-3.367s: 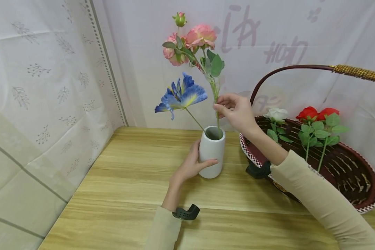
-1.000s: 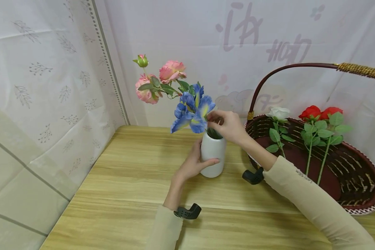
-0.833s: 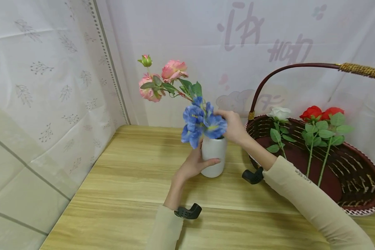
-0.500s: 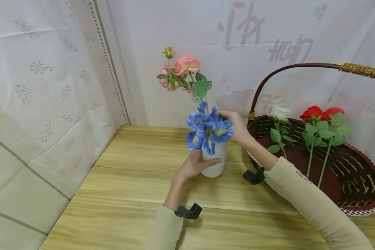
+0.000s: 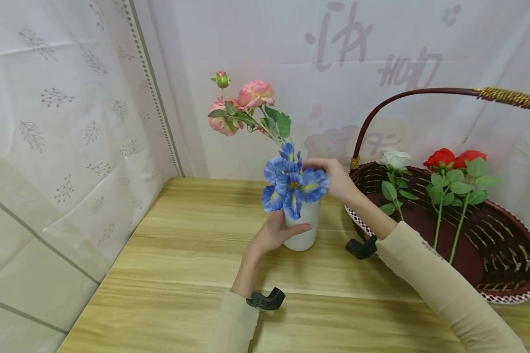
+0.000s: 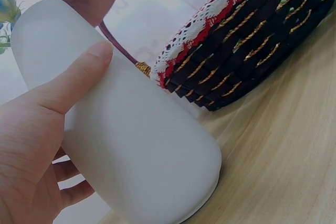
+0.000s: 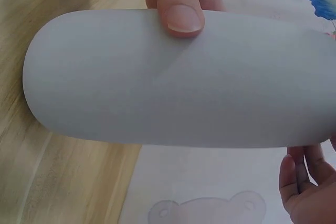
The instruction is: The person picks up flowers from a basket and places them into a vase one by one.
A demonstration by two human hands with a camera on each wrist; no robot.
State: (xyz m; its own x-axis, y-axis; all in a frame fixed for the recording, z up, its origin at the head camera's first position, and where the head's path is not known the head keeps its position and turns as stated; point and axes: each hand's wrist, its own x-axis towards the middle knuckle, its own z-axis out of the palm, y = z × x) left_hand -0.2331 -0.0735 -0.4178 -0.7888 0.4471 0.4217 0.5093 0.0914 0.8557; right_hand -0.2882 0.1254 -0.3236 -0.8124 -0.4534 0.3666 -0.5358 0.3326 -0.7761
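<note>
My left hand [image 5: 271,233] grips the white vase [image 6: 142,135] from the left, its thumb across the vase's near side. The vase stands upright on the table. At its mouth my right hand [image 5: 333,179] curls its fingers about the stem of a pink flower spray [image 5: 251,105]; the fingertips are hidden behind a blue iris [image 5: 293,184]. The iris leans forward over the rim, and the spray tilts up to the left behind it. In the right wrist view several right fingers [image 7: 310,169] hang loosely curled beside the vase's upper end.
A dark woven basket [image 5: 508,245] with white-and-red lace trim and a tall handle [image 5: 397,100] stands at the right. In it lie a white rose [image 5: 395,160] and red roses [image 5: 439,159] on leafy stems. A printed curtain [image 5: 247,34] closes off the back of the wooden table [image 5: 181,260].
The right hand has come down from high on the pink spray's stem to the vase's mouth. The iris has turned to the front. Lately the spray swung right, then slightly back left. The left hand stays.
</note>
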